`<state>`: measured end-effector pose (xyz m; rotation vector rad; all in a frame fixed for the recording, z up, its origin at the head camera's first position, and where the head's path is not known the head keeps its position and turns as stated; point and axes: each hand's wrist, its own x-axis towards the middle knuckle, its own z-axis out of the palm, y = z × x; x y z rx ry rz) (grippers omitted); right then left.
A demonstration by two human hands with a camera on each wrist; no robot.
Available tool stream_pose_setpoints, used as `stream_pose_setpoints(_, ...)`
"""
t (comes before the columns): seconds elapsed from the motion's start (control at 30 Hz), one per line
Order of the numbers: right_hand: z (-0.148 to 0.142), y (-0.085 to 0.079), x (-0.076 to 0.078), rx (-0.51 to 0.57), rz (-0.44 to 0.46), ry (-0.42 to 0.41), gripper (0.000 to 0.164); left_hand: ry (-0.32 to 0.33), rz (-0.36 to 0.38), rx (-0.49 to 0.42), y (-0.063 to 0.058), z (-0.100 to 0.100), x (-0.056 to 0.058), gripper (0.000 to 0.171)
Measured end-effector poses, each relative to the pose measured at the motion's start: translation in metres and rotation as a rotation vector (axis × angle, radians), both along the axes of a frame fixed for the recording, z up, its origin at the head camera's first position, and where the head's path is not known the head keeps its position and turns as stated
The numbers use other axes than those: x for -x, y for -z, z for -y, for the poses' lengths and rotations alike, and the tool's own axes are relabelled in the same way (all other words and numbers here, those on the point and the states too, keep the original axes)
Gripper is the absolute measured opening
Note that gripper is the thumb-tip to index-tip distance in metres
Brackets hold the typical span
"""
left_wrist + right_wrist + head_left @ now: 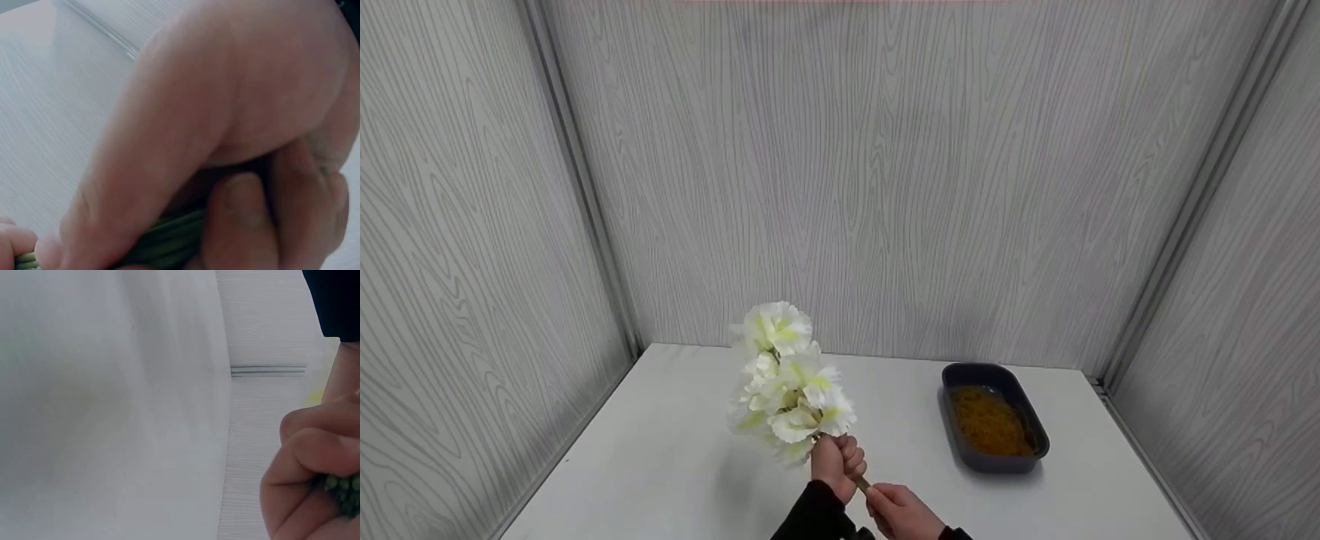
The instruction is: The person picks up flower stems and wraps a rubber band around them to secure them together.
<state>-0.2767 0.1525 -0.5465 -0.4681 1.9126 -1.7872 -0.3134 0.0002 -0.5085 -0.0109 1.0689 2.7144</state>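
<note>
A bunch of white flowers (795, 390) with yellow-green centres tilts up and to the left above the table. My left hand (838, 466) grips its stems just below the blooms, fingers curled round them. In the left wrist view the green stems (174, 242) pass between the thumb and fingers. Lower on the bunch, my right hand (901, 512) holds the stems near their bottom end. The right wrist view shows the cut stem ends (350, 489) bundled inside that curled hand (309, 484). Both sleeves are dark.
A dark rectangular tub (994, 466) stands at the back right of the white table (645, 450), with orange-brown shredded material (988, 424) inside. Wood-grain panels (877, 172) enclose the table at the back and both sides.
</note>
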Motion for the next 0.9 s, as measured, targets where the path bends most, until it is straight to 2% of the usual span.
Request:
stream_pose_setpoints(0.13,-0.016,-0.006,0.007,-0.159,-0.047,-0.026,0.045,-0.091,-0.041,-0.068,-0.004,0.011,0.003,0.039)
stream_pose_setpoints(0.27,-0.044,-0.015,0.026,-0.367,-0.215,-0.022,0.036,-0.139,-0.067,-0.107,-0.007,0.022,0.007,0.036)
stream_pose_setpoints(0.33,-0.060,-0.023,0.039,-0.473,-0.311,0.067,0.031,-0.145,-0.061,-0.104,-0.007,0.026,0.008,0.036)
stream_pose_setpoints(0.43,-0.087,-0.034,0.059,-0.637,-0.391,0.308,0.023,-0.149,-0.046,-0.090,-0.005,0.028,0.008,0.036)
stream_pose_setpoints(0.5,-0.104,-0.039,0.072,-0.744,-0.389,0.466,0.019,-0.148,-0.047,-0.073,-0.003,0.027,0.007,0.036)
stream_pose_setpoints(0.57,-0.121,-0.040,0.083,-0.829,-0.383,0.570,0.017,-0.147,-0.043,-0.058,0.000,0.026,0.007,0.036)
stream_pose_setpoints(0.67,-0.140,-0.037,0.097,-0.922,-0.390,0.615,0.014,-0.143,-0.042,-0.030,0.001,0.023,0.005,0.035)
stream_pose_setpoints(0.83,-0.153,-0.025,0.110,-1.009,-0.433,0.610,0.021,-0.129,-0.041,0.005,0.002,0.018,0.004,0.036)
stream_pose_setpoints(0.9,-0.153,-0.021,0.112,-1.046,-0.451,0.602,0.017,-0.122,-0.037,0.010,0.002,0.017,0.003,0.037)
